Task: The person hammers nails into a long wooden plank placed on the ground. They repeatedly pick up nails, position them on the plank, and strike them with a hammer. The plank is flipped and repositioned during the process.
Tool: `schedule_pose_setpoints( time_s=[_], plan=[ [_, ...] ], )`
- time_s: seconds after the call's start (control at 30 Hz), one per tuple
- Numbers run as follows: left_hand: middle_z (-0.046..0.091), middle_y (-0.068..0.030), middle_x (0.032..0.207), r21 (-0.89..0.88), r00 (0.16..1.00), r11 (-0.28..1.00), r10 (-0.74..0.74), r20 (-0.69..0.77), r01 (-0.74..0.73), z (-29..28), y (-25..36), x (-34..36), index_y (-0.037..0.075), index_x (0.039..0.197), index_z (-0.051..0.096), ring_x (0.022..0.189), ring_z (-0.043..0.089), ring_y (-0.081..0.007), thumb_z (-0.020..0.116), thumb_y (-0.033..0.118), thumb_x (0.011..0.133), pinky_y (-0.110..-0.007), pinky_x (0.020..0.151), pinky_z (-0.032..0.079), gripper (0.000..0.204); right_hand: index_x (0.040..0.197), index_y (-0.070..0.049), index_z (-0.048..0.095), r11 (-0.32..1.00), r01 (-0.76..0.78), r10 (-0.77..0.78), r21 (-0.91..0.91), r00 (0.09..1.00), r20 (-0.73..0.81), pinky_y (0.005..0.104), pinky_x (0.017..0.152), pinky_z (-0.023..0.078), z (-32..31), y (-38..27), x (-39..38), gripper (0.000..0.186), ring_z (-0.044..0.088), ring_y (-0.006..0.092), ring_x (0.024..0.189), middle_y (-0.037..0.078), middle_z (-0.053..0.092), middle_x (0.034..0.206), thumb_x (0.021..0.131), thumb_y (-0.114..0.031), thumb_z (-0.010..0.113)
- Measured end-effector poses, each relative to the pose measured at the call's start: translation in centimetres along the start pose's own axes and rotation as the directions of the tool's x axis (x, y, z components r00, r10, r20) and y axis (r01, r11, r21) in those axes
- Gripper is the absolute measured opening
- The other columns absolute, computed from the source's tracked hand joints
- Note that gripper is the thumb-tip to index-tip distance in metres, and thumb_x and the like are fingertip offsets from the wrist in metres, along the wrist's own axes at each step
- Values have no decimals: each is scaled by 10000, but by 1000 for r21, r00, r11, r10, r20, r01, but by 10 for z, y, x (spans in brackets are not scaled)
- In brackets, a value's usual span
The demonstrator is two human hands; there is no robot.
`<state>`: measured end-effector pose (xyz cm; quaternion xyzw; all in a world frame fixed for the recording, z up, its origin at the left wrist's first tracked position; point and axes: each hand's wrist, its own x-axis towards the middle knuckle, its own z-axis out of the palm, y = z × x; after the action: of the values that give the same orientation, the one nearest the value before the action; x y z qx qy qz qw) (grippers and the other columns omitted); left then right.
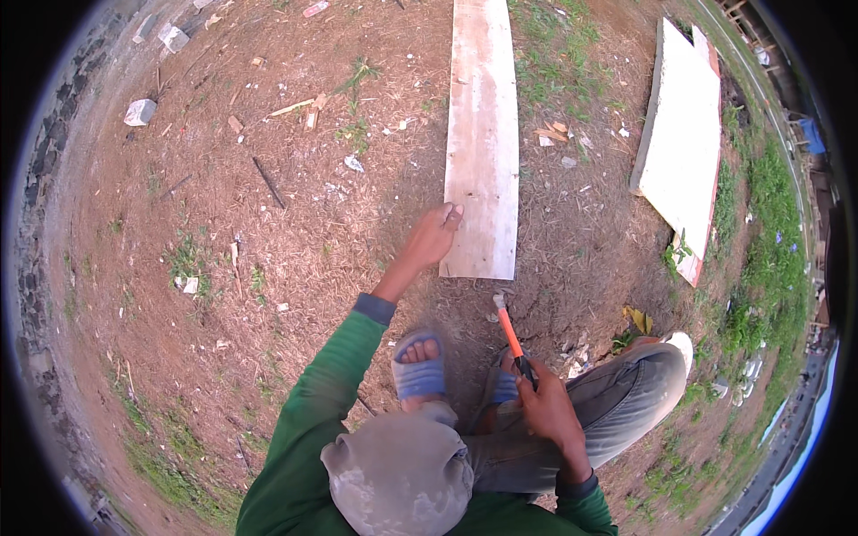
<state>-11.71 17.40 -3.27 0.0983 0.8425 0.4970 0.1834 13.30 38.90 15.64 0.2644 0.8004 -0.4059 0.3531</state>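
A long pale wooden plank (483, 134) lies lengthwise ahead of me, its near end just beyond my feet. My left hand (431, 239) grips the plank's left edge near that end, with fingertips on its upper face. Small dark spots, perhaps nails or nail holes, dot the plank. My right hand (547, 404) is closed around the black grip of a hammer (509, 329) with an orange shaft. The hammer's head is low, just short of the plank's near end and apart from it. Whether it touches the ground I cannot tell.
A white-faced panel (684, 125) with reddish edges lies to the right. Pale blocks (140, 113), a dark stick (268, 182) and wood scraps (552, 132) are scattered on the dirt. My sandalled feet (418, 368) and bent knees are close to the plank. Grass grows at the right.
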Motion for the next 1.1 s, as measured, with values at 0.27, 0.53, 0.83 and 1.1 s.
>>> schedule_pose_setpoints(
  time_s=[0.27, 0.53, 0.83, 1.1],
  plan=[
    [373, -167, 1705, 456, 933, 824, 358, 40, -336, 1, -26, 32, -78, 1438, 548, 1577, 366, -352, 819, 462, 917, -478, 1321, 294, 798, 1258, 82, 643, 974, 102, -33, -202, 947, 320, 374, 513, 628, -17, -63, 39, 303, 756, 248, 595, 158, 714, 780, 1077, -139, 541],
    [354, -135, 1717, 575, 981, 795, 160, 108, -193, 5, -4, 38, -80, 1454, 551, 1607, 329, -302, 881, 510, 830, -603, 1324, 233, 920, 986, 172, 677, 925, 57, 145, -376, 862, 487, 419, 502, 615, -31, -124, 98, 255, 761, 307, 587, 235, 752, 756, 970, -40, 536],
    [333, -86, 1730, 627, 988, 764, 120, 98, -155, 9, -3, 40, -52, 1399, 607, 1620, 301, -266, 879, 539, 824, -654, 1308, 227, 868, 929, 181, 682, 797, 188, 158, -574, 852, 500, 387, 413, 588, -21, -168, 139, 295, 716, 251, 518, 199, 739, 718, 998, -91, 590],
    [342, -82, 1719, 593, 989, 791, 129, 78, -150, 9, -4, 39, -60, 1370, 625, 1628, 287, -262, 871, 539, 832, -660, 1317, 194, 842, 914, 109, 668, 655, 534, -330, -535, 839, 433, 547, 609, 593, -4, -146, 95, 279, 745, 460, 735, 296, 723, 808, 1014, -135, 578]
  ],
)
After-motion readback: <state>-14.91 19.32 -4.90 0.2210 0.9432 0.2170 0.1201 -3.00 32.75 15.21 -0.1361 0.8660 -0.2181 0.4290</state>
